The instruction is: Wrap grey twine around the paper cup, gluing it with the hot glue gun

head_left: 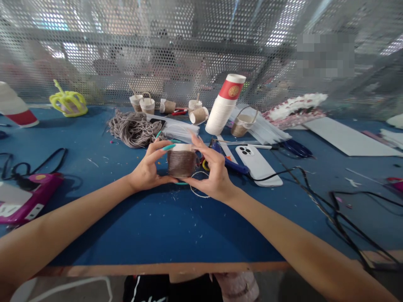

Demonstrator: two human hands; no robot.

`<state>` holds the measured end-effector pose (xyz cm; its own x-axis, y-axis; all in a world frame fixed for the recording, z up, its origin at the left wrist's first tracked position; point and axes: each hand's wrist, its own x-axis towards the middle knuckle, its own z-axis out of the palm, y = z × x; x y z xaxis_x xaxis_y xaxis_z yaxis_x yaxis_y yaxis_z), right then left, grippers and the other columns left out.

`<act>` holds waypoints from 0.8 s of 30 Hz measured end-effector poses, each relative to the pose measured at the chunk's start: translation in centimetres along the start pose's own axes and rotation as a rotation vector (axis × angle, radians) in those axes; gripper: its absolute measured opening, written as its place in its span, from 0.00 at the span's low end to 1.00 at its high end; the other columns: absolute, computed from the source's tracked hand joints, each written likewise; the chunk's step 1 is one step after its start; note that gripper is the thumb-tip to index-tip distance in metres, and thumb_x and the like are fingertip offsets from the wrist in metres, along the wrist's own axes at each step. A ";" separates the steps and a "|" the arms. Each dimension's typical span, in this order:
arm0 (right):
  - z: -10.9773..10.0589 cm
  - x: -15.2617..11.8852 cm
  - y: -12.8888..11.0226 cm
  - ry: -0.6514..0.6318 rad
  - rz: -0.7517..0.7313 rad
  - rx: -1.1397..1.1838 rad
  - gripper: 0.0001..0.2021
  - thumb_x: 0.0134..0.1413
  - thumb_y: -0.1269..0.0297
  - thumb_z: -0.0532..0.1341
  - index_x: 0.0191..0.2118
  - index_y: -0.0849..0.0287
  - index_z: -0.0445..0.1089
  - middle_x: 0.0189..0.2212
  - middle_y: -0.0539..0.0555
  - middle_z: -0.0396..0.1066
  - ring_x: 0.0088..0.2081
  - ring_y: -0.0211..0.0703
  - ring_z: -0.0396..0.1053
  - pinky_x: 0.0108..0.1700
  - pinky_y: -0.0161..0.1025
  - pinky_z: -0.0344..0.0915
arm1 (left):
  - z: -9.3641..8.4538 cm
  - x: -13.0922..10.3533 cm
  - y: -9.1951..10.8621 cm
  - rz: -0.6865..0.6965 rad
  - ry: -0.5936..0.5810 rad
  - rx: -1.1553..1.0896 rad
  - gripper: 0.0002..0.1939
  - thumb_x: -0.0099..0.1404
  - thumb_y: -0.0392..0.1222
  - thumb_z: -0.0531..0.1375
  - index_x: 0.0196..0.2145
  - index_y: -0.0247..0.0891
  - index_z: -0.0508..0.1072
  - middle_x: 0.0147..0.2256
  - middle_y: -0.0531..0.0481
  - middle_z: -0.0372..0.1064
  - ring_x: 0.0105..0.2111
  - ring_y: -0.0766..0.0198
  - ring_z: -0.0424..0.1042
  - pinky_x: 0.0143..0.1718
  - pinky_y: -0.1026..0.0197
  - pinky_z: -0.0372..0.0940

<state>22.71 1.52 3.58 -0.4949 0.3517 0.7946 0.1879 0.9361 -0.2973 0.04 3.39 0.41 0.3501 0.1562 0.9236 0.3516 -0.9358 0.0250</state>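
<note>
A small paper cup wrapped in brown cord [181, 163] is held upright above the blue table, its white rim showing at the top. My left hand [151, 167] grips its left side, thumb at the bottom and fingers near the rim. On the other side, my right hand [214, 170] holds it with the thumb under the lower edge and the fingers raised beside the rim. A thin pale cord loop [199, 193] hangs or lies by the right thumb. Just behind the right hand is a blue glue gun [236, 167], partly hidden.
Behind the hands lie a grey cord bundle [134, 128], a leaning paper cup stack [222, 111] and several small wrapped cups. A white phone [260, 165] and black cables [330, 209] are at right. A magenta glue gun [40, 197] lies left. The table's front edge [166, 268] is near.
</note>
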 end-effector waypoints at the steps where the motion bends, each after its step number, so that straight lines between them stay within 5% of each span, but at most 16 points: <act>1: 0.0 -0.1 0.1 0.018 0.029 -0.002 0.45 0.49 0.70 0.73 0.65 0.46 0.45 0.70 0.63 0.53 0.71 0.59 0.52 0.70 0.63 0.56 | 0.0 -0.2 -0.1 -0.027 0.008 -0.030 0.48 0.58 0.59 0.68 0.67 0.50 0.45 0.57 0.39 0.62 0.56 0.52 0.68 0.56 0.39 0.70; 7: 0.2 -0.6 0.8 0.087 0.145 0.078 0.40 0.48 0.60 0.74 0.62 0.49 0.51 0.62 0.62 0.63 0.65 0.58 0.64 0.67 0.56 0.64 | 0.2 -1.0 -0.4 -0.088 0.046 -0.093 0.53 0.54 0.56 0.72 0.68 0.52 0.46 0.60 0.37 0.57 0.58 0.49 0.66 0.57 0.39 0.69; 15: -0.5 0.1 0.6 0.019 0.096 0.141 0.32 0.48 0.64 0.73 0.55 0.48 0.58 0.63 0.59 0.66 0.66 0.55 0.63 0.66 0.56 0.64 | 0.6 -0.8 -0.3 -0.115 0.103 -0.167 0.46 0.61 0.62 0.64 0.67 0.55 0.43 0.57 0.41 0.51 0.57 0.53 0.64 0.53 0.45 0.74; 24: -1.2 0.7 0.2 0.049 0.007 -0.005 0.32 0.48 0.67 0.72 0.57 0.48 0.59 0.61 0.59 0.69 0.63 0.55 0.68 0.62 0.57 0.68 | -0.2 -1.1 -0.4 -0.063 0.040 -0.055 0.43 0.62 0.53 0.66 0.67 0.56 0.46 0.58 0.42 0.52 0.59 0.49 0.66 0.58 0.39 0.71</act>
<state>23.43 1.96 4.71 -0.4517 0.3578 0.8173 0.1957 0.9335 -0.3005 -0.64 3.50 -0.53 0.2938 0.2040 0.9339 0.3234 -0.9406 0.1037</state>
